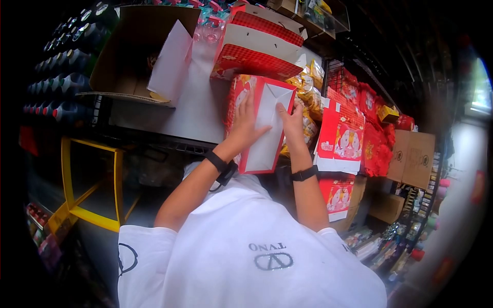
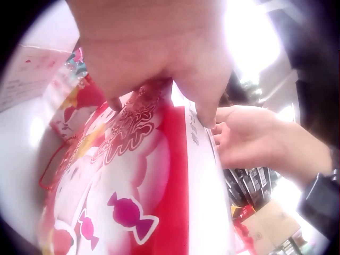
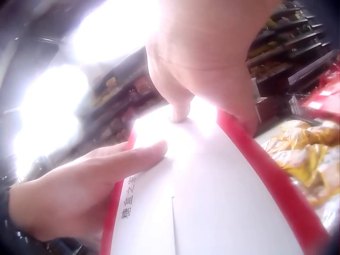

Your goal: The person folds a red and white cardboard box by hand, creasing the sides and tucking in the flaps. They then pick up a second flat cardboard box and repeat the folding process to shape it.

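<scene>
Both hands hold a red candy gift box (image 1: 265, 126), tipped so that its white base faces the person. Printed candies show on its side in the left wrist view. My left hand (image 1: 245, 123) grips the box's left edge, its fingers over the printed side and its thumb on the white base. At the upper right edge, my right hand (image 1: 292, 123) pinches the box, thumb pressing on the white base and fingers around the side. In the right wrist view, a seam line crosses the base (image 3: 223, 212) between flaps that lie flat, with dark lettering along one border.
Behind the box stands an open red box (image 1: 259, 43) with raised flaps. An open cardboard carton (image 1: 128, 51) sits on the white tabletop (image 1: 154, 120) at left. Gold-wrapped packets (image 1: 308, 84) and flat red cartons (image 1: 341, 136) lie at right. A yellow frame (image 1: 95, 223) stands below left.
</scene>
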